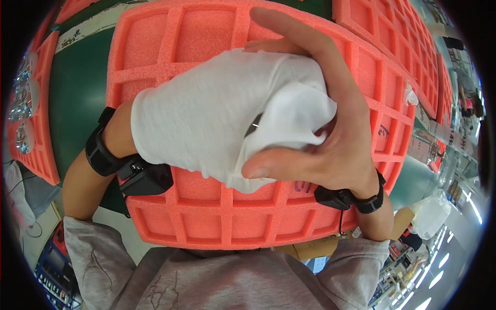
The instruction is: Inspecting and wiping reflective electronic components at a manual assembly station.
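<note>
A white glove or cloth sleeve [196, 111] covers my left hand from the wrist up, so its fingers are hidden. Against its far end sits a bunched white cloth [297, 116]. My right hand [341, 132] is bare and curves around this cloth from the right, its thumb pressing the near side and its fingers reaching over the top. A small dark, shiny edge [253, 125] peeks out between the fabric folds; what it belongs to is hidden. Both hands are above a coral foam tray [173, 67] with square pockets.
More coral foam trays lie at the far right [398, 36] and the left edge, the left one [44, 113] beside several clear glass-like pieces [23, 98]. A green table surface [77, 98] shows between trays. At the right are a clear container [423, 147] and a plastic bag [431, 212].
</note>
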`<state>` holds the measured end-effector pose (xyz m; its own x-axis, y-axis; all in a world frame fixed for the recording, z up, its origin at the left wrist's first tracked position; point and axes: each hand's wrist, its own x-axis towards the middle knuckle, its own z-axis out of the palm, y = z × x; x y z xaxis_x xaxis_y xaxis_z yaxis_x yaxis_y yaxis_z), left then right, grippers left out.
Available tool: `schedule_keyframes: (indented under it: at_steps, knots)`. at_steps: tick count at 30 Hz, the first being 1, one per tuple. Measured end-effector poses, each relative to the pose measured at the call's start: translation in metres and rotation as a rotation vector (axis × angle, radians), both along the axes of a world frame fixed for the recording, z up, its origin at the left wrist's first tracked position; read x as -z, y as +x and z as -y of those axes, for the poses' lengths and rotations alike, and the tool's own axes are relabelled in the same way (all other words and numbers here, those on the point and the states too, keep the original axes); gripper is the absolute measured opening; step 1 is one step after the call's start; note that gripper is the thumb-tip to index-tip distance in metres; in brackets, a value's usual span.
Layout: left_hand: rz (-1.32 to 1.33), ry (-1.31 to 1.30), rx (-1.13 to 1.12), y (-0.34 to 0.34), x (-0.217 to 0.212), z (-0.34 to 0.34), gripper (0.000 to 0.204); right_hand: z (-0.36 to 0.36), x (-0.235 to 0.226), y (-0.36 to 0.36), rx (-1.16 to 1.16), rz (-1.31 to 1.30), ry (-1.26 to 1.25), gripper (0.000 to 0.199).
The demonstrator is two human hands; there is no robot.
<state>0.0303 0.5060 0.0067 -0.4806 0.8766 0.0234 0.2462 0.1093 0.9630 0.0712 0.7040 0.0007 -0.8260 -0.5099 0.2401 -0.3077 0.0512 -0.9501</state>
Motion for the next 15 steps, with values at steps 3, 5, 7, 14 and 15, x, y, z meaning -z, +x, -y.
schedule_keyframes:
  at_steps: [3, 5, 7, 14, 15]
  knots:
    - [-0.037, 0.000, 0.028, -0.0017, 0.0004, 0.0010, 0.078, 0.0011, 0.0019, 0.0012, 0.009, -0.006, -0.032, 0.095]
    - [-0.044, -0.002, 0.055, -0.0026, 0.0017, -0.0006, 0.079, 0.0007, 0.0019, 0.0006, 0.012, -0.014, -0.049, 0.094]
    - [-0.047, -0.002, 0.067, -0.0032, 0.0016, -0.0014, 0.080, -0.0002, 0.0023, -0.0005, 0.015, -0.021, -0.066, 0.094]
    - [-0.097, -0.040, 0.068, -0.0020, -0.0013, 0.0007, 0.072, -0.0032, 0.0020, -0.0040, -0.067, 0.191, -0.173, 0.081]
    - [-0.099, -0.042, 0.068, -0.0008, 0.0010, -0.0002, 0.072, -0.0037, -0.0001, -0.0050, -0.063, 0.228, -0.159, 0.081]
